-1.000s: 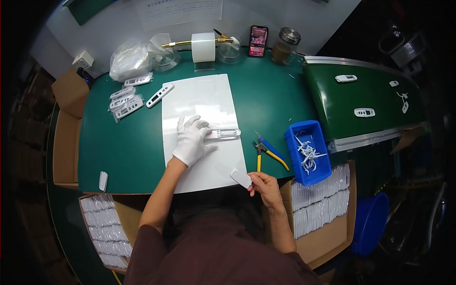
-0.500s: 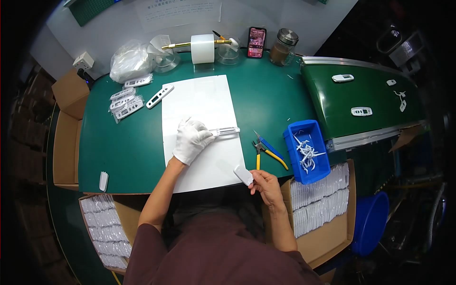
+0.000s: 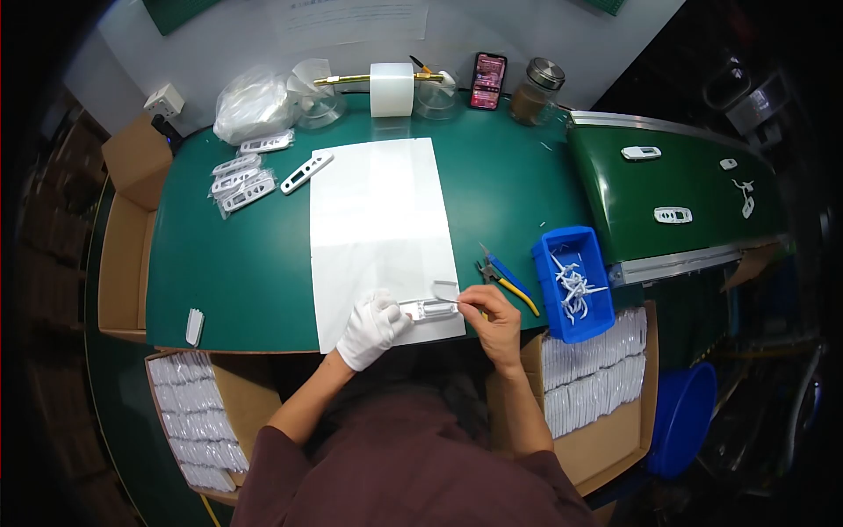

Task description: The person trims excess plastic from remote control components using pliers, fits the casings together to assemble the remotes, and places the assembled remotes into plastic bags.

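Note:
My left hand [image 3: 376, 329], in a white glove, is closed round one end of an open white plastic housing [image 3: 430, 309] low over the white paper sheet [image 3: 382, 220]. Bare, my right hand [image 3: 494, 321] pinches a small, flat white cover [image 3: 446, 288], tilted just above the housing's right end; whether the two parts touch I cannot tell. Beside the right hand lie yellow-handled cutters [image 3: 516, 296] and a blue-handled tool [image 3: 505, 268]. A blue tray [image 3: 572, 329] with white plastic scraps [image 3: 575, 290] stands further right.
Bagged white devices [image 3: 237, 180] and a loose one [image 3: 307, 173] lie at left. Behind stand a film roll [image 3: 392, 90], phone [image 3: 488, 81] and jar [image 3: 537, 92]. A green conveyor [image 3: 615, 193] borders the right. Packed cartons [image 3: 233, 391] [image 3: 606, 452] sit below the table edge.
My left hand has drawn the housing down towards my body. My right hand has brought the cover up and left to the housing's right end. The whole view has shifted slightly.

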Available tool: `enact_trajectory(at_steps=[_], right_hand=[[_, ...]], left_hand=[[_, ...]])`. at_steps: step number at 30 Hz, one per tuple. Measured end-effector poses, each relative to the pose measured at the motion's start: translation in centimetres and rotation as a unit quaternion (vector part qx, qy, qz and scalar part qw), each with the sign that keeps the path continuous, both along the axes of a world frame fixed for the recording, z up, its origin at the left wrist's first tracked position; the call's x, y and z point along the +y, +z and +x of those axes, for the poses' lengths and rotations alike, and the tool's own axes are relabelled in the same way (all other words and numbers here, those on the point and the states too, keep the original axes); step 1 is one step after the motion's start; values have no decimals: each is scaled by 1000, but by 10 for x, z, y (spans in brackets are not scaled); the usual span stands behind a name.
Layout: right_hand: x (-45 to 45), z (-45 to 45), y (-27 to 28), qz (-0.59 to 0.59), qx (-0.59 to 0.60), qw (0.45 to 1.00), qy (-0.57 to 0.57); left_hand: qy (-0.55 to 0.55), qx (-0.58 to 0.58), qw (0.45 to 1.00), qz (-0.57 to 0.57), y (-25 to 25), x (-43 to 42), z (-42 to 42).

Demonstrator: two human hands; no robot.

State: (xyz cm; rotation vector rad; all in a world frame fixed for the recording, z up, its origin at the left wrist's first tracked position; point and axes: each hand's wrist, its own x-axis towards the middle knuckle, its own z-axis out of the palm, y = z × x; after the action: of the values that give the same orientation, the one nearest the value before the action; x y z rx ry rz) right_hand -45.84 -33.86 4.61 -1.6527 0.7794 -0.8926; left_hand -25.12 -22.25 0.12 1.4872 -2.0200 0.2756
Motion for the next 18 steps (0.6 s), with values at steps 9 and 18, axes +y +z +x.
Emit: enact_trajectory(at_steps=[9, 18], right_hand=[[12, 53, -11, -317, 161, 934, 24], [13, 51, -12, -331, 180, 925, 50]], left_hand=[[29, 39, 998, 29, -3, 14, -17], [32, 52, 998, 30, -7, 17, -17]])
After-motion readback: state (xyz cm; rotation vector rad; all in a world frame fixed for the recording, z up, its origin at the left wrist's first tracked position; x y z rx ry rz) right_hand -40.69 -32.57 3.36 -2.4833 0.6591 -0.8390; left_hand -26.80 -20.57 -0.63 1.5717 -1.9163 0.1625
